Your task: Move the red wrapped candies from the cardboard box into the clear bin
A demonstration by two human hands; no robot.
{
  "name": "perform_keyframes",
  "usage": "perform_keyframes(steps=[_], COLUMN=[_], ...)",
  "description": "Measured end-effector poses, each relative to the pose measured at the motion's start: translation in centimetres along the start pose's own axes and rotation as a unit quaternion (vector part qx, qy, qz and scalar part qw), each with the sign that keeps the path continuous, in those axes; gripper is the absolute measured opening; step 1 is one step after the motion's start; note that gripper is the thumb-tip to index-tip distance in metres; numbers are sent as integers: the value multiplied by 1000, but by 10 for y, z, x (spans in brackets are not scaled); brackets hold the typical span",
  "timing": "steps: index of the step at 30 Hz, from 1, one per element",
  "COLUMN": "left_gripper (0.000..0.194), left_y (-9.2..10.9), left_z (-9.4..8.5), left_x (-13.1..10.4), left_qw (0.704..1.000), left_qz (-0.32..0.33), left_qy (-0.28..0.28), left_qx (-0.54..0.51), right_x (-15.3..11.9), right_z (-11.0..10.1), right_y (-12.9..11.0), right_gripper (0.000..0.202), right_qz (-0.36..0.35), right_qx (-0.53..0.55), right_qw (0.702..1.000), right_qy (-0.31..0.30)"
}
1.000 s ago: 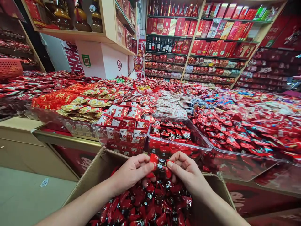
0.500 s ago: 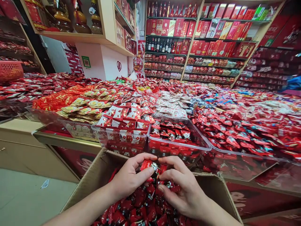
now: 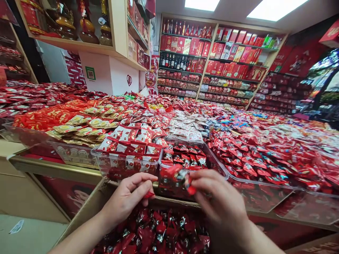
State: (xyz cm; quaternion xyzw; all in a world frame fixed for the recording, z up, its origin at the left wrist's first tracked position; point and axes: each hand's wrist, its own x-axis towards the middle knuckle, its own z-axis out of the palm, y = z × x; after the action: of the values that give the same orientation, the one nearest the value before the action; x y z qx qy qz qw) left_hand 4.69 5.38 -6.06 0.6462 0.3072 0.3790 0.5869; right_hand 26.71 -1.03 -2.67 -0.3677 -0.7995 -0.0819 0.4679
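The shop's shelving (image 3: pixel 207 63) of bottles and gift boxes fills the back wall, and your view has tipped up enough to bring ceiling lights in at the top. Before you, from the left, clear bins of wrapped sweets line the counter, among them a clear bin of white-and-red packets (image 3: pixel 129 135).

Your left hand (image 3: pixel 129 194) is over the open cardboard box (image 3: pixel 87 208), thumb and fingers closed on a red wrapper (image 3: pixel 149 194). Beneath lies the heap of dark red candies (image 3: pixel 159 231). Half a second ago your hands nearly met around the sweets; now they stand apart, and your right hand (image 3: pixel 193 185) has the black-and-red wrapped candy (image 3: pixel 181 175), its fingertips pinched on one end. The candy shows in front of the clear bin of black-and-red candies (image 3: pixel 212 160), near its front rim, so I judge the handling of that piece has passed to your right hand alone, while your left keeps its own.

Your left fingers cover most of the red wrapper, so you can't tell whether it is a whole sweet. Motion blurs the right hand and its candy: whether it's one piece or two, and whether it is over the bin or short of it, is unclear. The box's near side is cut off below, and your forearms hide parts of its sides.
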Motion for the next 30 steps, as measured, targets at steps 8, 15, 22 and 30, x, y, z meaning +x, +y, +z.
perform_keyframes(steps=[8,15,22,30], left_gripper=[24,23,21,20], left_y=[-4,3,1,3], left_z=[-9,-5,-7,-7], left_x=[3,0,1,0], left_qw=[999,997,993,988], left_qz=[-3,-9,-7,0], left_qy=[-23,-22,-24,-15], left_qx=[44,75,117,152], right_x=[26,31,59,68], right_z=[-1,2,15,35], right_y=[47,53,70,82], right_gripper=[12,10,10,6], right_qz=[-18,19,105,91], right_qx=[-87,-98,-157,-169], right_qw=[995,992,957,930], right_qy=[-51,-83,-221,-313])
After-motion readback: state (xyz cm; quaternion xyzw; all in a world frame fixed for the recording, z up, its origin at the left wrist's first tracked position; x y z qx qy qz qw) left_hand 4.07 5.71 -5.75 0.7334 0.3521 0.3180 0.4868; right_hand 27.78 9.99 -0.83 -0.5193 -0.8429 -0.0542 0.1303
